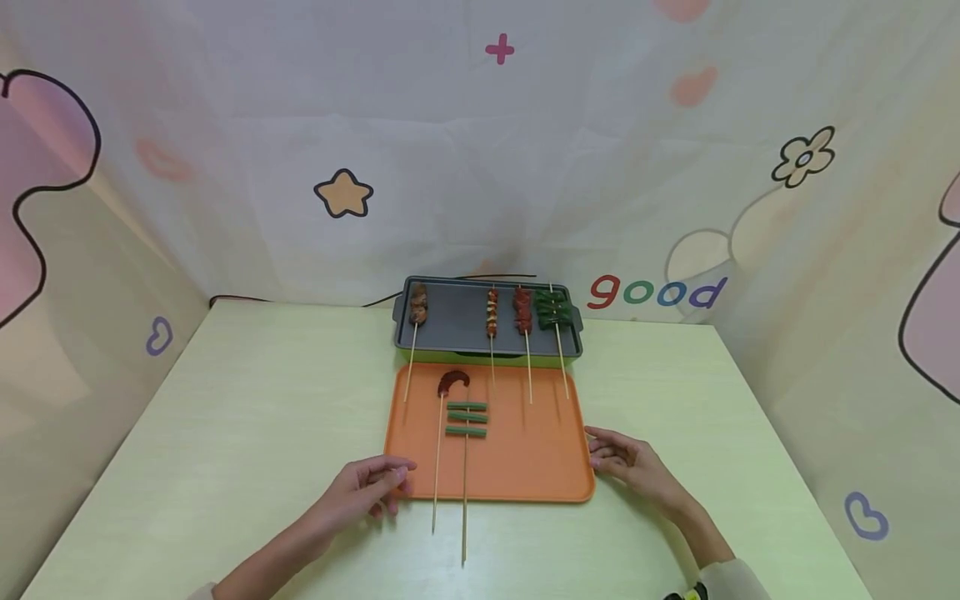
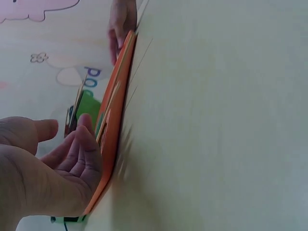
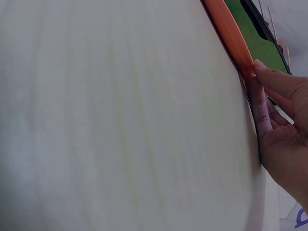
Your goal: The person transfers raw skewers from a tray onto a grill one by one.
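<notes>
The orange tray, just in front of the grill, looks light and stiff, best lifted level by its short rims lest the skewers slide. The left hand, fingers loosely bent, seemingly holds nothing; the right hand touches the rim, any pinch underneath hidden.

Orange tray between left hand and right hand. Nearer left hand: green rods, dark red curl, pale tan skewers. Beyond hands: dark grey plate, lime-green base, brown chunks, green bundle. Beneath: pale yellow-green table. Behind: whitish backdrop, black-outlined orange star.
</notes>
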`<state>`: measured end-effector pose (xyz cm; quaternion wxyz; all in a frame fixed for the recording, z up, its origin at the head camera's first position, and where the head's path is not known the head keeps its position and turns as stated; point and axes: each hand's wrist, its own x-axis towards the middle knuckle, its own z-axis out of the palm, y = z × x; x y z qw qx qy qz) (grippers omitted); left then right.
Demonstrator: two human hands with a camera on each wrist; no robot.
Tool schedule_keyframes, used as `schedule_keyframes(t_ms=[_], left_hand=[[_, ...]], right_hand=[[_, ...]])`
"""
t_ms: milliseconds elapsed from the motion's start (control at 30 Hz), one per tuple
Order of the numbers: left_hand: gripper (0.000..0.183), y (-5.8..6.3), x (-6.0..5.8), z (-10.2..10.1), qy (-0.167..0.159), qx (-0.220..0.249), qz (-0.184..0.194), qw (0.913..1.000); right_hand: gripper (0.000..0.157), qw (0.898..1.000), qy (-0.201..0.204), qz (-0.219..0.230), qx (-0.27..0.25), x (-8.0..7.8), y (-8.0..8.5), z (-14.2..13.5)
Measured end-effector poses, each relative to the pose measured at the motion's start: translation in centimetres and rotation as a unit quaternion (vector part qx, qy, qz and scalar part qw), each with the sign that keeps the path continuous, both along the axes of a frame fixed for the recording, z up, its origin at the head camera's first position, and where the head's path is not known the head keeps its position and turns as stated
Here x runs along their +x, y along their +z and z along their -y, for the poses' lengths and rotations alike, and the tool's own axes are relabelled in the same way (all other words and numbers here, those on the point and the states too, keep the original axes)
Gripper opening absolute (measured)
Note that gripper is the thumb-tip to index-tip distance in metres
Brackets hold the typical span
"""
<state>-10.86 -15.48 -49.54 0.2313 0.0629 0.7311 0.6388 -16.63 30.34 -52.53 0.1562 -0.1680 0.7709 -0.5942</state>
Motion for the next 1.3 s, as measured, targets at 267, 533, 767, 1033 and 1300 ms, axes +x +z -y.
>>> schedule_keyframes(t_ms=[267, 533, 767, 1033, 1300], left_hand=[[0.042, -1.4, 2.1, -1.7, -0.036, 0.068, 0.039, 0.9962], [0.046, -2.2, 2.7, -2.9, -0.024, 0.079, 0.080, 0.9934], [0.053, -1.5, 2.5, -3.3, -0.001, 0.060, 0.112, 0.9919], [0.051, -1.2, 2.1, -3.1, 0.010, 0.063, 0.120, 0.9907], [0.054, -1.2, 2.2, -2.7, 0.012, 0.070, 0.114, 0.9909]], right_hand=[[0.053, 1.000, 0.005, -0.007, -0.006, -0.1, -0.3, -0.1], [0.053, 1.000, -0.001, -0.002, -0.002, 0.0, -0.4, -0.1], [0.053, 1.000, 0.002, -0.013, -0.007, 0.0, -0.6, -0.2], [0.053, 1.000, -0.001, -0.009, 0.000, 0.1, -0.5, -0.1], [0.053, 1.000, 0.001, -0.011, -0.002, 0.1, -0.4, -0.2]])
